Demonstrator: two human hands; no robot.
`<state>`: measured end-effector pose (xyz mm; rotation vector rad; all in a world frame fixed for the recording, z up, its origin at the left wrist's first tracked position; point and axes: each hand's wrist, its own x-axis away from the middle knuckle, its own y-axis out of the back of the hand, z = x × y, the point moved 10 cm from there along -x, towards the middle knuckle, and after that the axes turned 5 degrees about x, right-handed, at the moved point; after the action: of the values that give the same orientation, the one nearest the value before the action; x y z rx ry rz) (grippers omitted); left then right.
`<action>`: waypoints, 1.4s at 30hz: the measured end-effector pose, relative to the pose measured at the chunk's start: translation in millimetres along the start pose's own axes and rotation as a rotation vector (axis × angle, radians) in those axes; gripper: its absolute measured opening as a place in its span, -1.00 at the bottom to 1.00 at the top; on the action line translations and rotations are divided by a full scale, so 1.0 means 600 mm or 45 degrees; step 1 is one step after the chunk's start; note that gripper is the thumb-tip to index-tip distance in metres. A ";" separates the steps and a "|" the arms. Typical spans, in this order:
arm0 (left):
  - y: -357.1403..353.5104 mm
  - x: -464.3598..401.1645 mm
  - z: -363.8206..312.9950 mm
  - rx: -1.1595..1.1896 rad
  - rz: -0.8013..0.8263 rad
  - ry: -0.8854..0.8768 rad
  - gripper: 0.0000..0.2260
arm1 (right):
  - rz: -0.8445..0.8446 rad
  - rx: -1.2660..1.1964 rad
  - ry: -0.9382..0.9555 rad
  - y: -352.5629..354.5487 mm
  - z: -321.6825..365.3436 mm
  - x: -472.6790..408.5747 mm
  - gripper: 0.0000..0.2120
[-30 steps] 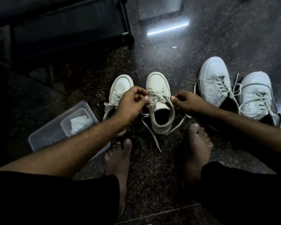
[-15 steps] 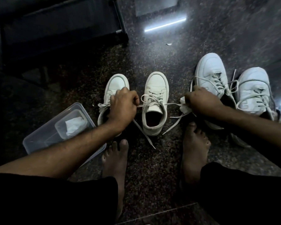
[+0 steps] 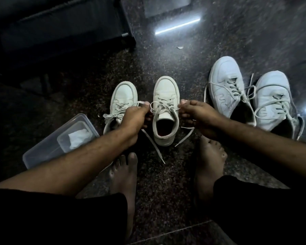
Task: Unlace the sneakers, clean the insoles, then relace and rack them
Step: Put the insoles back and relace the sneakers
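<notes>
Both hands work at one sneaker (image 3: pixel 165 110) standing on the dark speckled floor (image 3: pixel 166 183), toe pointing away. Left hand (image 3: pixel 136 119) has curled fingers pinching the lace (image 3: pixel 163 107) at the shoe's left side; right hand (image 3: pixel 195 112) pinches the same lace at the right side, so it stretches across the tongue between them. Loose lace ends trail onto the floor near the heel. Its mate (image 3: pixel 121 101) sits just beside it on the left, partly behind the left hand. Two more white sneakers (image 3: pixel 226 91) (image 3: pixel 274 101) stand to the right, laces loose. A clear tub (image 3: pixel 42 151) with a white cloth (image 3: pixel 78 137) lies at left. Bare feet (image 3: pixel 124 172) rest below.
</notes>
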<state>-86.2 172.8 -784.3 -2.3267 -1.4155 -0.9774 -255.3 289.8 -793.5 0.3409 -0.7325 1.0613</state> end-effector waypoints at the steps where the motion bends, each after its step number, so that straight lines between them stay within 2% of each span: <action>1: -0.007 -0.003 -0.002 0.064 0.040 0.017 -0.68 | 0.008 -0.050 0.050 0.000 0.014 0.000 -0.84; 4: -0.027 0.001 -0.016 0.280 0.100 0.024 -0.77 | 0.110 -0.024 0.213 -0.019 0.053 0.007 -0.79; 7: -0.033 0.003 -0.031 0.433 0.091 -0.023 -0.75 | 0.178 -0.070 0.279 -0.032 0.065 0.010 -0.78; 9: -0.020 -0.007 -0.027 0.459 0.055 -0.063 -0.73 | 0.087 0.212 0.362 -0.010 0.068 0.001 -0.75; 11: -0.002 -0.015 -0.016 0.505 0.038 -0.067 -0.74 | -0.006 0.745 0.462 0.020 0.071 -0.008 -0.72; 13: 0.007 -0.020 -0.006 0.610 0.070 -0.057 -0.79 | -0.074 1.081 0.478 0.044 0.069 -0.017 -0.66; 18: -0.012 -0.011 -0.031 0.758 0.203 -0.018 -0.77 | -0.139 1.495 0.677 0.014 0.098 -0.001 -0.74; 20: -0.013 -0.012 -0.038 0.771 0.213 -0.022 -0.75 | -0.100 1.587 0.706 0.005 0.102 0.006 -0.92; 21: -0.011 -0.014 -0.039 0.724 0.223 -0.036 -0.75 | -0.077 1.639 0.730 0.003 0.101 0.007 -0.98; 24: -0.013 -0.009 -0.044 0.485 0.275 -0.126 -0.79 | -0.040 1.811 0.721 -0.007 0.095 0.005 -0.98; 27: -0.028 0.011 -0.070 0.175 0.337 -0.275 -0.87 | -0.078 1.734 0.738 -0.006 0.111 0.001 -0.96; 29: -0.040 0.022 -0.091 -0.019 0.346 -0.393 -0.86 | -0.185 1.613 0.763 0.000 0.142 0.008 -0.87; 32: -0.064 0.029 -0.101 -0.183 0.413 -0.474 -0.87 | -0.262 1.258 0.814 -0.012 0.205 0.033 -0.78; 36: -0.079 0.044 -0.110 -0.225 0.482 -0.493 -0.86 | 0.030 0.688 0.829 -0.078 0.258 0.051 -0.78; 42: -0.079 0.060 -0.114 -0.168 0.540 -0.473 -0.84 | 0.315 0.469 0.749 -0.147 0.249 0.052 -0.79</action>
<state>-144.4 185.3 -715.8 -2.8529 -0.9124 -0.5514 -225.2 182.5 -656.9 0.2332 -0.0474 1.4483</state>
